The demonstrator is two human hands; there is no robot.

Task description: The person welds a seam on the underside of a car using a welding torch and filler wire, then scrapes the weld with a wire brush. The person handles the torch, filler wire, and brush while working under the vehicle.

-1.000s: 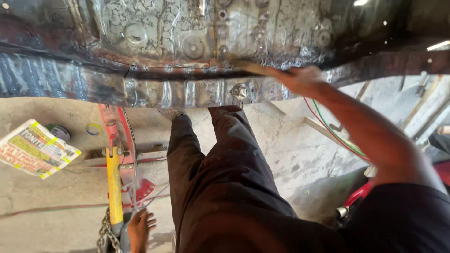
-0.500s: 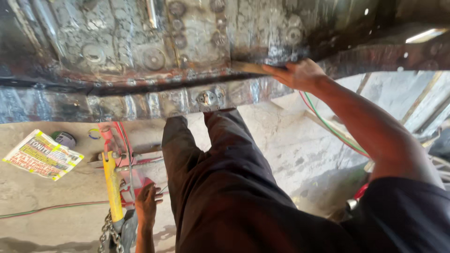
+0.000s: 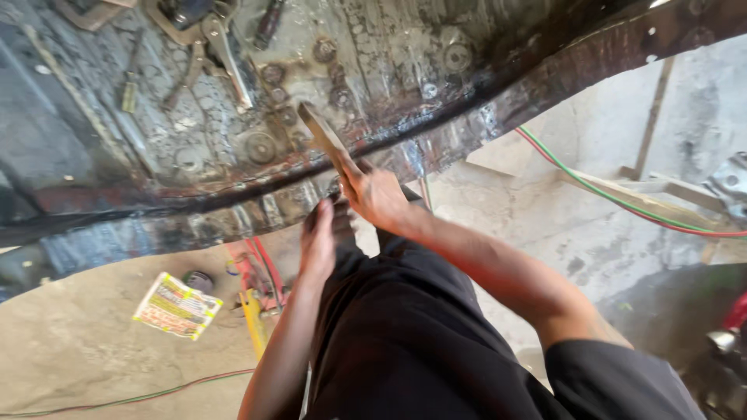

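- While the person sits under the dirty metal underbody (image 3: 194,117), the right hand (image 3: 373,194) is closed around the lower end of a flat wooden-looking stick (image 3: 323,136); the fingers wrap it firmly.
- The stick points up and to the far left, and its upper end touches the underbody near some round bolts and washers (image 3: 261,146).
- The left hand (image 3: 319,237) is raised just beside the right hand, a little to the left and nearer; its fingers are straight and pressed together, and they point up at the dark lip of the metal panel. Whether it holds anything, I cannot tell.
- Both hands are over the person's legs in dark trousers (image 3: 405,334), which fill the near middle of the view.
- On the concrete floor (image 3: 85,358) at the left lies a colourful printed paper packet (image 3: 177,306), and just beside it a small dark round thing (image 3: 198,280).
- Near the left forearm stands a yellow tool (image 3: 253,323) with red parts (image 3: 261,264) behind it.
- At the right, a red and a green hose (image 3: 607,194) run together across the floor, well apart from the hands.
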